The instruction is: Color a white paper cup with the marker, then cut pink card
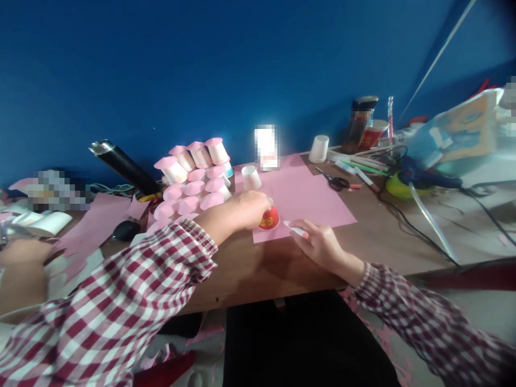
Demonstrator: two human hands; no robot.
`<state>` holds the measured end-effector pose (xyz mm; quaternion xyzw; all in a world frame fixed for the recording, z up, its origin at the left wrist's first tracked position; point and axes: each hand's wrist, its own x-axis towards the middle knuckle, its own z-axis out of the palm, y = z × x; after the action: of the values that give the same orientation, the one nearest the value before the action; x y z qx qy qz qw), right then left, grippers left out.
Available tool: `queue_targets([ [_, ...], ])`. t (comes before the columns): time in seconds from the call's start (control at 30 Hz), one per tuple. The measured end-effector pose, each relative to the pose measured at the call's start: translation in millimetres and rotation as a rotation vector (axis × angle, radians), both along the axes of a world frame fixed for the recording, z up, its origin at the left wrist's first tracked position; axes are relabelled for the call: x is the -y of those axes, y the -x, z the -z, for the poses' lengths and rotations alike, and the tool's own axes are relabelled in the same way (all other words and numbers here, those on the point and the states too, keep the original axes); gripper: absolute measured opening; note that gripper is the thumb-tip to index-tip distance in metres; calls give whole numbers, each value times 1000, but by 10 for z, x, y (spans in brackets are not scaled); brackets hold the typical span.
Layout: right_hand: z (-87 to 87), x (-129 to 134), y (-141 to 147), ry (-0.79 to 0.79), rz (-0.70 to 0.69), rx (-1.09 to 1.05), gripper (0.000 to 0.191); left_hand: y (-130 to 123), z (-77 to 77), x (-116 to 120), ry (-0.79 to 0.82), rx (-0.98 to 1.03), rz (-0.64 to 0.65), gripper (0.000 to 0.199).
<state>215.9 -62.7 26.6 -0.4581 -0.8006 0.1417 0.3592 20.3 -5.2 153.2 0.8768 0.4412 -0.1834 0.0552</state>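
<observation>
My left hand (252, 209) is closed over the top of a red paper cup (269, 220) with yellow markings. The cup stands upside down near the front edge of a pink paper sheet (314, 196), partly hidden by my fingers. Just right of it, my right hand (320, 244) is closed around a slim white pen-like tool (298, 231) with an orange part. Its pale tip points toward the cup, a short gap away. Behind my left hand a white paper cup (250, 178) stands on the pink sheet.
Left of the sheet, several cups with pink paper tops (194, 188) stand close together. Black scissors (337, 183), pens, another white cup (320, 149) and a blue glue gun (423, 173) with cables lie right. A bright phone-like screen (266, 148) stands at the wall.
</observation>
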Motion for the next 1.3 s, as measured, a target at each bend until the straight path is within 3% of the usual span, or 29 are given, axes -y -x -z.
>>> queue_targets([
  [0.13,57,-19,39,17,58,21,15,13,30,-13,-18,5,20,32],
  [0.63,187,-47,148,-26,2,36,16,13,24,-3,-5,30,-42,29],
  [1.0,155,-3,183,-7,-63,56,16,36,92,-22,-33,83,-18,31],
  [1.17,110,57,157,-10,-145,-141,14,39,99,-14,-39,112,-24,30],
  [1.3,33,15,52,14,62,-447,15,23,79,1,-63,105,-47,26],
])
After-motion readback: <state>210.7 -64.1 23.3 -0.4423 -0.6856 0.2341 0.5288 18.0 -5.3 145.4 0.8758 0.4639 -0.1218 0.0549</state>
